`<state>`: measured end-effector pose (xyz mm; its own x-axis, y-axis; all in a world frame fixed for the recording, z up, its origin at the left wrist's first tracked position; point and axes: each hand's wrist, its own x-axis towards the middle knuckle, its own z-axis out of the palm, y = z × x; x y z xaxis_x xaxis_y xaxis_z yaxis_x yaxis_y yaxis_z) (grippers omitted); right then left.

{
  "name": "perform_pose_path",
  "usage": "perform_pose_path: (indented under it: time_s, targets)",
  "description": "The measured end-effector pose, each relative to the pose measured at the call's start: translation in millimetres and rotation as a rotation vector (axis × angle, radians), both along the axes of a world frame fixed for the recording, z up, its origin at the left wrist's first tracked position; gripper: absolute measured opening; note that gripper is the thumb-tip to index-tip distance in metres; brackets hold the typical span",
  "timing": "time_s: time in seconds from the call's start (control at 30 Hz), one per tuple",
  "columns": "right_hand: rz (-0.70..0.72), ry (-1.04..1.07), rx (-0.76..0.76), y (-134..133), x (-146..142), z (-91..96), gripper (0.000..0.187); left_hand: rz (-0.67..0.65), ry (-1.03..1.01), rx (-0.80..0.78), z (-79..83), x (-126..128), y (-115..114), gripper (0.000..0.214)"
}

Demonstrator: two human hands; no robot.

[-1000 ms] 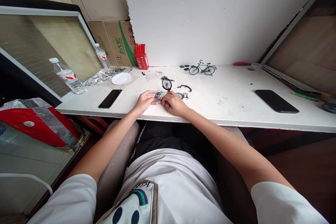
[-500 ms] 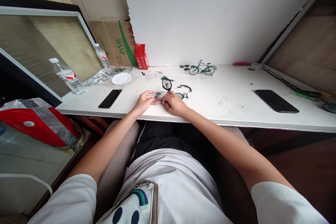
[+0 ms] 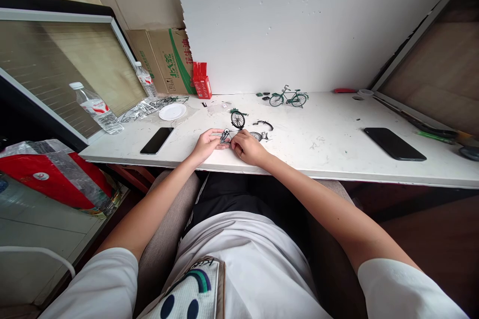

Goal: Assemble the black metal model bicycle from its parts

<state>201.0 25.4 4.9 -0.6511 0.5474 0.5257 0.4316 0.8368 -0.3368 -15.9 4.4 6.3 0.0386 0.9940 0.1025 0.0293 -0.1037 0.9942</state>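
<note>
A small dark model bicycle frame (image 3: pixel 225 136) lies across the fingers of my left hand (image 3: pixel 208 143), which are closed around it. My right hand (image 3: pixel 247 147) pinches at the right end of this piece; its fingertips hide what is between them. Just beyond my hands stands a black spoked model wheel (image 3: pixel 237 120) with green parts on top. Partly behind my right hand lies another spoked wheel (image 3: pixel 256 136), and a curved black mudguard-like piece (image 3: pixel 265 123) is above it.
A finished green model bicycle (image 3: pixel 288 98) stands at the back. Phones lie left (image 3: pixel 157 140) and right (image 3: pixel 394 143) on the white table. A white plate (image 3: pixel 172 111), a red box (image 3: pixel 202 81) and water bottles (image 3: pixel 98 109) are at the left.
</note>
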Motion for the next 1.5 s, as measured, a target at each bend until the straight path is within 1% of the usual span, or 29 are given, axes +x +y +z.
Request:
perform_pose_path:
  time_s: [0.9, 1.1, 1.3, 1.5]
  targets:
    - [0.004, 0.01, 0.012, 1.0, -0.1, -1.5, 0.023, 0.006, 0.009, 0.027, -1.7, 1.4, 1.1, 0.038]
    - [0.006, 0.008, 0.013, 2.2, -0.3, -2.2, 0.023, 0.003, 0.005, 0.016, -2.4, 0.7, 1.9, 0.04]
    - [0.007, 0.009, 0.002, 1.4, -0.2, -1.7, 0.024, 0.0, -0.017, 0.002, -0.3, 0.3, 0.6, 0.04]
    - [0.001, 0.007, 0.003, 0.5, 0.0, -1.1, 0.023, -0.042, -0.106, -0.029, 2.3, -2.5, -0.1, 0.041]
